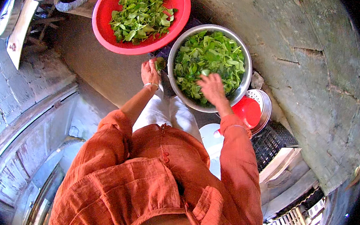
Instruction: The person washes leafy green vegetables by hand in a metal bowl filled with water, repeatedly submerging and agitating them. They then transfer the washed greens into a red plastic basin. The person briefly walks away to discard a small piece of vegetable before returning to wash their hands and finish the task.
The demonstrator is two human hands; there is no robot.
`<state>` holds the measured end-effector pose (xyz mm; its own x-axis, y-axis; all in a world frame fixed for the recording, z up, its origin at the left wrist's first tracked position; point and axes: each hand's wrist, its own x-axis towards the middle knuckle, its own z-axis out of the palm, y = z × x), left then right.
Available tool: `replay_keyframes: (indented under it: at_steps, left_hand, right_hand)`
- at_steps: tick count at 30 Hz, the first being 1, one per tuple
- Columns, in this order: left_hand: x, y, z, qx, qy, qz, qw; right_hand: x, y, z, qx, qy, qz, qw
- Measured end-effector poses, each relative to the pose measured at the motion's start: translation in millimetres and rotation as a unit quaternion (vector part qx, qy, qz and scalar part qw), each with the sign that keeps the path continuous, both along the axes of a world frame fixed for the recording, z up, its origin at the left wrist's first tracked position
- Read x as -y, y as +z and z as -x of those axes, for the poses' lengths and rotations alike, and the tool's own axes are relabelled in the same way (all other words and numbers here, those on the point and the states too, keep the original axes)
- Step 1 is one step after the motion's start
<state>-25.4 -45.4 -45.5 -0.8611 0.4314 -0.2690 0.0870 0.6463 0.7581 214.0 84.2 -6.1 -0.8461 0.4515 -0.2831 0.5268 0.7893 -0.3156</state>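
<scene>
A wide metal basin (247, 59) holds many loose green leaves (209, 58), which look wet. My right hand (213, 88) is over its near side, fingers apart and slightly blurred, with the fingertips at the leaves. A pale leaf (205, 72) lies by those fingertips. Left of the basin, my left hand (150, 74) is closed on a small bunch of leafy greens (160, 63), dark green and partly hidden by the fingers. Beyond it sits a red plastic basin (103, 23) with a heap of leafy greens (141, 15) in it.
Right of my right forearm are a red plastic scoop or bowl (246, 111), a metal colander (265, 105) and a black plastic crate (272, 141). A cracked concrete surface (309, 71) runs along the right. Pale blocks (2, 85) line the left side.
</scene>
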Motion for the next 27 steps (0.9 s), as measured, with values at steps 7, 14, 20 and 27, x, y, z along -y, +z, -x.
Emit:
replay_keyframes:
  at_steps: [7, 14, 20, 27]
  left_hand:
    - [5.0, 7.4, -3.3, 0.047, 0.04, -0.102, 0.993]
    - [-23.1, 72.2, -39.9, -0.098, -0.346, -0.141, 0.922]
    - [-66.1, 48.2, -78.8, 0.039, -0.617, 0.305, 0.724]
    - [-57.8, 12.5, -99.7, -0.205, -0.69, 0.321, 0.616]
  right_hand:
    - [17.9, -9.8, -17.0, -0.096, -0.168, -0.052, 0.98]
    - [11.3, -4.9, -38.4, -0.047, -0.315, -0.124, 0.94]
    - [17.3, -8.8, -33.7, -0.04, -0.067, 0.045, 0.996]
    - [18.7, -1.9, -28.8, -0.069, -0.066, 0.016, 0.995]
